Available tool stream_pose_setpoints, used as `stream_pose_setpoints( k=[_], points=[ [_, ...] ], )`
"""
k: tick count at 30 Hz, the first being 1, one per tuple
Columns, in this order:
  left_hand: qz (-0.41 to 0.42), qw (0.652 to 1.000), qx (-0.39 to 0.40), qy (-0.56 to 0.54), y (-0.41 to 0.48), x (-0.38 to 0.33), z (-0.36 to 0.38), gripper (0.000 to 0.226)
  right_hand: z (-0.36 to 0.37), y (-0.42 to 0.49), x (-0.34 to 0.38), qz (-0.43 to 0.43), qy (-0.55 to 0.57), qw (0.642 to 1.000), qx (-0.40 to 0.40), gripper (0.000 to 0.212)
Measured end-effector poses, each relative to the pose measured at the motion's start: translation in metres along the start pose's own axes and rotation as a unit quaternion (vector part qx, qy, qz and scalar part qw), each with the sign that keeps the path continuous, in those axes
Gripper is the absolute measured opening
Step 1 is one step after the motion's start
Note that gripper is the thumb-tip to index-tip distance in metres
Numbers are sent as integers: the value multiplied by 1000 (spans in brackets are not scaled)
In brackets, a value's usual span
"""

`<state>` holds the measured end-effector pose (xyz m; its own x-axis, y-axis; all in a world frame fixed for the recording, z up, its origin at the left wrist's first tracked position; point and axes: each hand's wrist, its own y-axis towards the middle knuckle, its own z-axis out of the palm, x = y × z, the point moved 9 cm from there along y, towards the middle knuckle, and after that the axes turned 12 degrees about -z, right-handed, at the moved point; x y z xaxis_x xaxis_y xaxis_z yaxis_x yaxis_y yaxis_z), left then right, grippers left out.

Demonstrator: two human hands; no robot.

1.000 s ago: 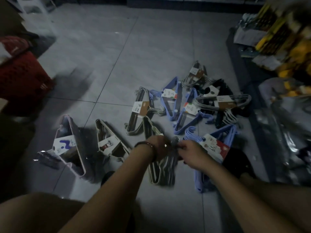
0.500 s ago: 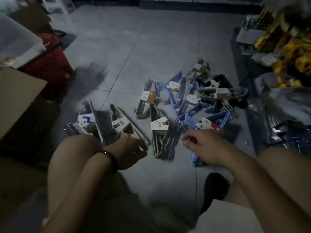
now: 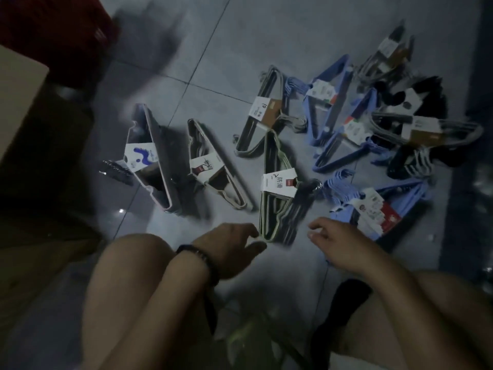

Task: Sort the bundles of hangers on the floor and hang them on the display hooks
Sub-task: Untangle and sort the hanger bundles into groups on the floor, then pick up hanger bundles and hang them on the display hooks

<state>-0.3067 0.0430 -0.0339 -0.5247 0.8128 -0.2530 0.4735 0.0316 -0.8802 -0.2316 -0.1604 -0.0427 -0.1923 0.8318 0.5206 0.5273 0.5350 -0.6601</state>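
Both hands hold nothing. Left hand point(image 3: 229, 249) has loose fingers, and its fingertips are right at the near corner of the green hanger bundle point(image 3: 277, 188); I cannot tell if they touch. Right hand point(image 3: 344, 244) is loosely curled, just beside the blue hanger bundle point(image 3: 400, 189). More hanger bundles point(image 3: 342, 102) lie piled beyond the hands on the grey tile floor point(image 3: 266, 36). The room is dim. Half a second ago the left hand was by the beige bundle point(image 3: 205, 166); now it is further right. A cardboard box point(image 3: 18, 102) and a red basket point(image 3: 53, 30) crowd the left side. Floor tiles show between the hands.
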Motion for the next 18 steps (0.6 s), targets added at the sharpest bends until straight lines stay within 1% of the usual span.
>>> stream_pose_setpoints(
  k=[2, 3, 4, 6, 8, 9, 12, 14, 16, 18],
  points=[
    [-2, 998, -17, -54, -18, 10, -36, 38, -10, -6, 26, 11, -44, 995, 84, 42],
    [-14, 997, -23, -69, -38, 20, -53, 36, -21, -16, 51, 10, -53, 992, 118, 44],
    [-25, 996, -31, -77, -66, 32, -71, 36, -39, -30, 87, -11, -50, 990, 129, 42],
    [-16, 994, -50, -99, -145, 50, -106, 33, -92, -71, 170, -36, 15, 994, 101, 32],
    [-5, 988, -44, -146, -238, 63, -138, 29, -146, -118, 252, -40, 88, 994, 44, 22],
    [-2, 987, -32, -155, -284, 67, -152, 27, -172, -140, 289, -44, 95, 994, 16, 17],
    [16, 991, -23, -133, -402, 85, -186, 24, -223, -208, 386, -78, 20, 997, -21, 14],
    [33, 990, -28, -135, -454, 100, -205, 24, -236, -241, 430, -97, 5, 995, -22, 16],
    [35, 987, -36, -153, -486, 116, -225, 23, -239, -261, 457, -105, 34, 994, -20, 14],
    [20, 985, -49, -162, -498, 136, -245, 31, -241, -270, 476, -104, 69, 992, -32, 10]
  ],
)
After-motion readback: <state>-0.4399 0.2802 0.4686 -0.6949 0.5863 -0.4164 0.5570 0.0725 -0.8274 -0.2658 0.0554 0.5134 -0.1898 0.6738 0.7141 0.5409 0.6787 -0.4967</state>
